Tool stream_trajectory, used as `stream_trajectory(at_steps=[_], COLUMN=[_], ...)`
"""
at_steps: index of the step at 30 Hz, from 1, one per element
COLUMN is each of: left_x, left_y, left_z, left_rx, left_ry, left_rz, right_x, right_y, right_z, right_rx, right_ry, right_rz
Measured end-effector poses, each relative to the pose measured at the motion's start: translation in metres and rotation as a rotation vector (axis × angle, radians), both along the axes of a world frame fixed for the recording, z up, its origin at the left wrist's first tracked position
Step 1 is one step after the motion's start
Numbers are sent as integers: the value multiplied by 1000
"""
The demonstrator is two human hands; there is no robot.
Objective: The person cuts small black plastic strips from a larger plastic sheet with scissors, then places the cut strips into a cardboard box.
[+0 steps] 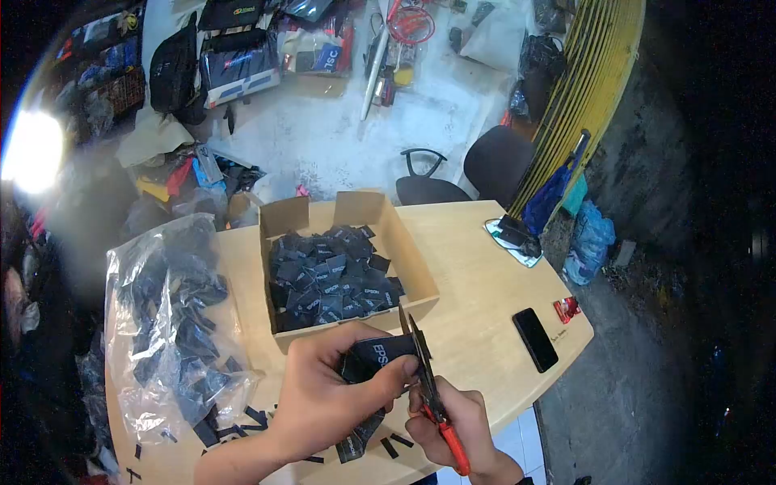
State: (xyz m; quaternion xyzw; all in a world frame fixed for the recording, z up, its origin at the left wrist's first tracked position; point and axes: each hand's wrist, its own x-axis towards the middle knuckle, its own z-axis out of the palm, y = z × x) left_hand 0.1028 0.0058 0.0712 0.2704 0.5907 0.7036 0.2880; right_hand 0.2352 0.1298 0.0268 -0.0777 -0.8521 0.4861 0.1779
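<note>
My left hand (323, 396) is closed on a black label strip (376, 356) with white EPSON lettering, the thumb pressing on it. Part of the strip hangs below the fingers, its lower end near the tabletop. In my right hand (469, 424) is a pair of scissors (426, 372) with red handles, blades pointing up and away. The blades lie across the right end of the strip, and a small piece shows beyond them. Just behind the hands, a cardboard box (416, 271) holds many cut black labels (331, 275).
A clear plastic bag (137, 347) with black pieces lies left on the wooden table (477, 299). Black offcuts (390, 447) are scattered near the front edge. A phone (535, 339), a red packet (567, 309) and a mirror-like item (517, 241) sit right. An office chair (497, 166) stands behind.
</note>
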Motion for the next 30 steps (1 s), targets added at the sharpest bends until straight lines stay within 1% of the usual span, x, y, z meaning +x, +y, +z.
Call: stream_trajectory(at_steps=[4, 7, 9, 13, 16, 19, 21, 24, 27, 30], left_x=[-1, -1, 0, 1, 0, 0, 0, 1, 1, 2], left_y=[0, 0, -1, -3, -2, -2, -3, -3, -2, 0], left_z=[-2, -2, 1, 5, 3, 1, 3, 5, 3, 0], left_rx=[33, 11, -8, -44, -64, -41, -46, -81, -80, -101], left_ry=[-8, 1, -24, -42, -7, 24, -6, -33, 13, -22], left_rz=[-22, -34, -47, -56, -52, -51, -65, -71, -73, -97], right_x=[1, 1, 1, 3, 5, 4, 4, 2, 4, 7], right_y=[-2, -1, -1, 1, 1, -2, -1, -3, -4, -5], right_z=[-2, -2, 2, 1, -1, 0, -1, -5, -4, -13], right_rx=[-10, 12, 90, 112, 103, 53, 118, 124, 102, 116], right_ry=[-15, -14, -4, -30, -45, -34, -26, 38, 47, 53], right_rz=[-45, -48, -53, -59, -64, -80, -88, -104, -97, -138])
